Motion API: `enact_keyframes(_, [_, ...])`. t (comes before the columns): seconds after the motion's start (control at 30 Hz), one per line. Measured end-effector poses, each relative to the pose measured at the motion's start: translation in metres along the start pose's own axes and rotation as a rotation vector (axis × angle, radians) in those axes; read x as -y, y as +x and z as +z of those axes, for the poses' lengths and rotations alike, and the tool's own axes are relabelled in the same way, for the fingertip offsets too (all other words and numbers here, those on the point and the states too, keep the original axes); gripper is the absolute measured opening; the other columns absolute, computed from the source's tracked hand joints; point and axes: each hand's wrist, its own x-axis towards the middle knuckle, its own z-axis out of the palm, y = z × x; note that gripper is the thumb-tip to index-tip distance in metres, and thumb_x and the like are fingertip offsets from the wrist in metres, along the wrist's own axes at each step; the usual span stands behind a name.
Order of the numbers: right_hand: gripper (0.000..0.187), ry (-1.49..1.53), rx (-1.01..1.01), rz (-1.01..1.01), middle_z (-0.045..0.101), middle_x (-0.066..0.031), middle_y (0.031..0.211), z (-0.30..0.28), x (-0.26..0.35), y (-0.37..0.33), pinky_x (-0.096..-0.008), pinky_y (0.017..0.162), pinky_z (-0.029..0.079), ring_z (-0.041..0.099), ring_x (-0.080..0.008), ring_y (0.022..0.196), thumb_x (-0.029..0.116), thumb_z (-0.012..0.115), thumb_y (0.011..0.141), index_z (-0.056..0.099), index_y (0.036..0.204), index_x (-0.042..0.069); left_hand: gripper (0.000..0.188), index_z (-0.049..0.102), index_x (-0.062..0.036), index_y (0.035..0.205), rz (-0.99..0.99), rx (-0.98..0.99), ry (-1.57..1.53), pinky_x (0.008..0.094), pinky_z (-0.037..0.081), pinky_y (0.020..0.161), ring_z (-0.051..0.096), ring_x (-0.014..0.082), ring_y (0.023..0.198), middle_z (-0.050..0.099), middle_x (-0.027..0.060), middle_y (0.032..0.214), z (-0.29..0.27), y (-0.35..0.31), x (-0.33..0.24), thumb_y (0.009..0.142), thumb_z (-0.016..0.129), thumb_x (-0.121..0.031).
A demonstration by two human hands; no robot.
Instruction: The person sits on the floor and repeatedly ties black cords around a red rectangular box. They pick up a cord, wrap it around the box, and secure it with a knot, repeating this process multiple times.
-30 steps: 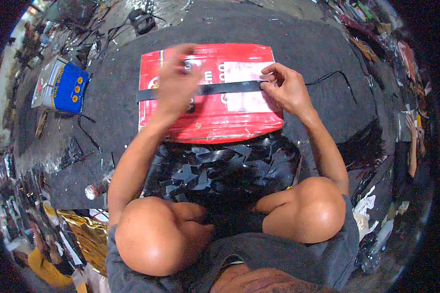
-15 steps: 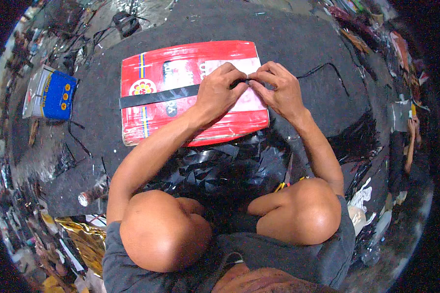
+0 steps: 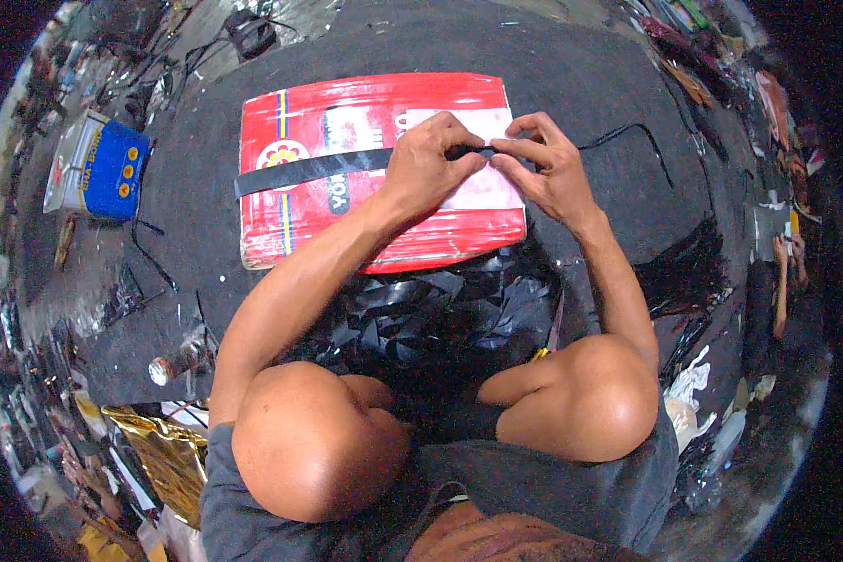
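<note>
Both hands [image 3: 496, 159] pinching black strip [image 3: 318, 169]

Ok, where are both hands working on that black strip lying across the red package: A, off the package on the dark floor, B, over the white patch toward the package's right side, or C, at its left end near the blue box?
B: the left hand and right hand meet fingertip to fingertip on the black strip over the white patch of the red package.
</note>
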Motion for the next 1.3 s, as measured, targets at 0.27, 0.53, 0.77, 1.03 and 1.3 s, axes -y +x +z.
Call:
enact_keyframes(0.27, [0.019,0.187,-0.181,0.345,0.063,-0.0070,0.096,0.025,-0.006,-0.011,-0.0307,0.072,0.052,0.062,-0.0183,0.087,0.019,0.083,0.077,0.080,0.093,0.010,0.013,0.076,-0.0057,0.086,-0.150,-0.010,-0.068,0.0366,0.054,0.071,0.068,0.0241,0.078,0.068,0.0100,0.084,-0.001,0.002,-0.003,0.078,0.076,-0.016])
enact_keyframes(0.53, [0.011,0.474,-0.260,0.663,0.050,0.0051,0.066,0.045,-0.002,-0.006,-0.0242,0.059,0.040,0.045,-0.0057,0.066,0.006,0.073,0.076,0.075,0.086,0.009,0.011,0.075,-0.0040,0.083,-0.091,0.017,0.087,0.0392,0.053,0.070,0.067,0.0277,0.076,0.066,0.0120,0.082,0.001,0.007,-0.013,0.080,0.072,-0.015])
enact_keyframes(0.77, [0.021,0.746,-0.337,0.583,0.054,0.0031,0.072,0.046,-0.005,-0.008,-0.0260,0.059,0.040,0.047,-0.0061,0.067,0.024,0.074,0.088,0.063,0.089,0.006,0.014,0.073,0.0000,0.084,0.028,0.071,0.102,0.0414,0.052,0.070,0.066,0.0307,0.076,0.065,0.0152,0.081,-0.003,0.018,-0.010,0.079,0.072,-0.013])
enact_keyframes(1.03, [0.024,0.760,-0.210,0.612,0.049,0.0036,0.069,0.044,-0.020,-0.019,-0.0255,0.047,0.034,0.041,-0.0057,0.055,0.029,0.060,0.100,0.054,0.086,0.011,0.010,0.072,-0.0014,0.082,0.066,-0.004,-0.043,0.0389,0.051,0.064,0.066,0.0263,0.071,0.064,0.0125,0.079,0.023,0.016,-0.007,0.081,0.074,-0.012])
enact_keyframes(1.3, [0.030,1.508,-0.252,0.997,0.055,0.0037,0.071,0.031,-0.012,-0.014,-0.0219,0.044,0.042,0.052,-0.0060,0.052,0.046,0.059,0.098,0.059,0.089,0.017,0.009,0.072,-0.0015,0.080,0.137,-0.039,-0.078,0.0357,0.052,0.062,0.065,0.0241,0.066,0.063,0.0110,0.075,0.031,0.024,-0.004,0.079,0.075,-0.010])
